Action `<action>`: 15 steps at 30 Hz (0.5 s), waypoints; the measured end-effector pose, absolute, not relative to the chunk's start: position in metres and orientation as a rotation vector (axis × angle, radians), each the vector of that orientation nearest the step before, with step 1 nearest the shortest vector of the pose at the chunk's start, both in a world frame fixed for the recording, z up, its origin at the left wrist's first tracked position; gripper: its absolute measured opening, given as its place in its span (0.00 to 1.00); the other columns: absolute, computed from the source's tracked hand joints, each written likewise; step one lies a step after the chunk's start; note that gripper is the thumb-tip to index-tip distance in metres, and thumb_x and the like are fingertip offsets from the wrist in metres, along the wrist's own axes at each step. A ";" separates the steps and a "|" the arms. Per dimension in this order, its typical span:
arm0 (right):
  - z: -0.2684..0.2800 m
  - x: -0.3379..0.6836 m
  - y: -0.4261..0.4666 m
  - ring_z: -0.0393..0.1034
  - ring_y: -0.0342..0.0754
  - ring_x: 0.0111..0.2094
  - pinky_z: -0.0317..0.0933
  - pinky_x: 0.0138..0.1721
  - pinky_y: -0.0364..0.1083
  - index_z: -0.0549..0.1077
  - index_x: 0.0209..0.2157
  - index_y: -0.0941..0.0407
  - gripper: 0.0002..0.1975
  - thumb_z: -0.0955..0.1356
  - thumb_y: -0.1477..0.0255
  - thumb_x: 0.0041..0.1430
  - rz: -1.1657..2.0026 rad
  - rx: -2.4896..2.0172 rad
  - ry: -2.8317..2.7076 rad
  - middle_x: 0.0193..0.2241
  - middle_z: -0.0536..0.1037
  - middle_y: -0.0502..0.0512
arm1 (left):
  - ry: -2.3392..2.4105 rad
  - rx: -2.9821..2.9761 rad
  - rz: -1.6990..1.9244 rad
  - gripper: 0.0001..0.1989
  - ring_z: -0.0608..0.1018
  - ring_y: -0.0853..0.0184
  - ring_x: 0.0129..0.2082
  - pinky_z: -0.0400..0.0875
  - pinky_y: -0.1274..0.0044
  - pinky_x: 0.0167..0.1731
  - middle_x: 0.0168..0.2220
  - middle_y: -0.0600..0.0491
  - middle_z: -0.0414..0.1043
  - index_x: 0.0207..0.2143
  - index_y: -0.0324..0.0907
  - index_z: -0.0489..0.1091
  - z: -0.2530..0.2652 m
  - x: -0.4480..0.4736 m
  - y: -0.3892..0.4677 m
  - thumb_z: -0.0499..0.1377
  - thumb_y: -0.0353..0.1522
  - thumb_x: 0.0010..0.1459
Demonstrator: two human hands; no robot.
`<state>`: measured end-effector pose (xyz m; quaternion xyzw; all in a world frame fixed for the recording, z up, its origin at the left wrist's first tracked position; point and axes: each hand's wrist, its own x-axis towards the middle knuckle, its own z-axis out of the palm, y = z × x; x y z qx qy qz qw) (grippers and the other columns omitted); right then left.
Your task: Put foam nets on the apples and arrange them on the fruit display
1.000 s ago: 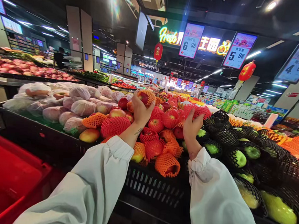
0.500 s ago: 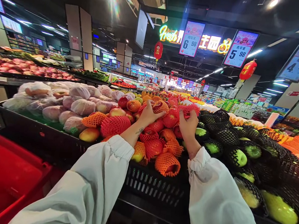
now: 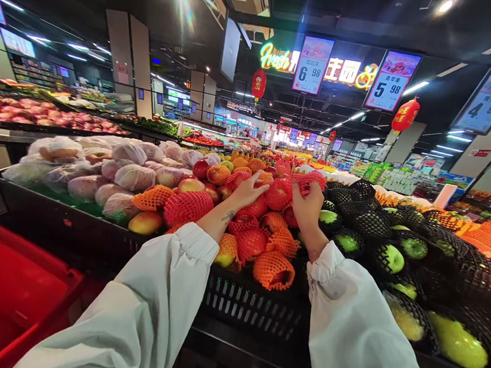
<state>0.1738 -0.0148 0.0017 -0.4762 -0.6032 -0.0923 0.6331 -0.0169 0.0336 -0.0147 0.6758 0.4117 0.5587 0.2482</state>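
Note:
Apples in foam nets are heaped in a black slatted crate (image 3: 252, 315) in front of me. My left hand (image 3: 247, 194) lies over the heap with its thumb and fingers apart, next to an apple in an orange net (image 3: 266, 178) partly hidden behind the fingers. My right hand (image 3: 308, 205) is closed on a red foam net (image 3: 307, 180) at the heap's right side; whether fruit is inside cannot be seen. Between my hands sits an apple in a red net (image 3: 278, 194). Closer to me is an apple in an orange net (image 3: 274, 270).
Green apples in black nets (image 3: 392, 259) fill the right side. Plastic-wrapped fruit (image 3: 133, 176) is piled on the left. A red basket (image 3: 15, 296) stands at lower left. Price screens (image 3: 313, 64) and red lanterns (image 3: 405, 114) hang overhead.
My left hand's fingers have tipped forward and lower over the orange-netted apple, now covering more of it. My right hand keeps hold of the red net, almost unmoved.

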 end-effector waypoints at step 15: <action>0.001 0.176 -0.013 0.69 0.53 0.33 0.66 0.42 0.54 0.63 0.32 0.51 0.04 0.64 0.68 0.55 -0.252 -1.063 -1.257 0.30 0.75 0.55 | 2.340 1.680 1.399 0.21 0.65 0.37 0.64 0.60 0.47 0.60 0.61 0.24 0.66 0.54 0.31 0.73 -0.015 -0.041 0.020 0.54 0.30 0.61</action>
